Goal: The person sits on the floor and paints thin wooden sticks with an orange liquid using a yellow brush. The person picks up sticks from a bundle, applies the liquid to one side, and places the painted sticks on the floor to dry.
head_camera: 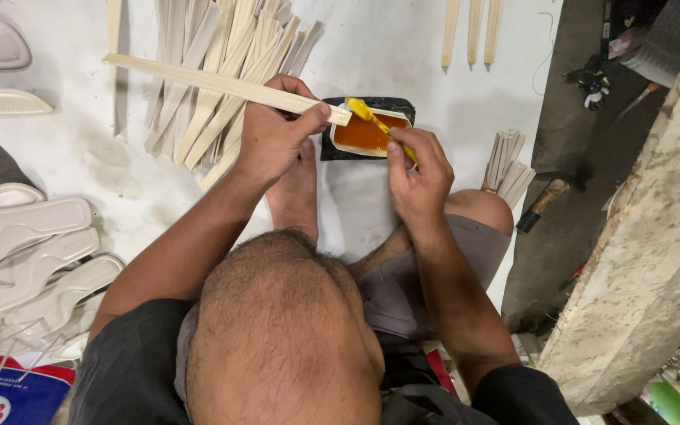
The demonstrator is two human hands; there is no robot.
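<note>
Head view: the person's own head blocks the lap.
Left hand (273,138): clamped on a pale strip (222,83).
Right hand (419,177): pinching a yellow brush (371,118), handle hidden, over the glue tray (365,135).

The floor is covered by a white sheet (387,47), stained and creased in places. To the right of the sheet lies bare dark concrete floor (584,149). A rough, chipped concrete ledge (655,236) runs diagonally along the right side. Lighting is even and diffuse, casting soft shadows.
</note>
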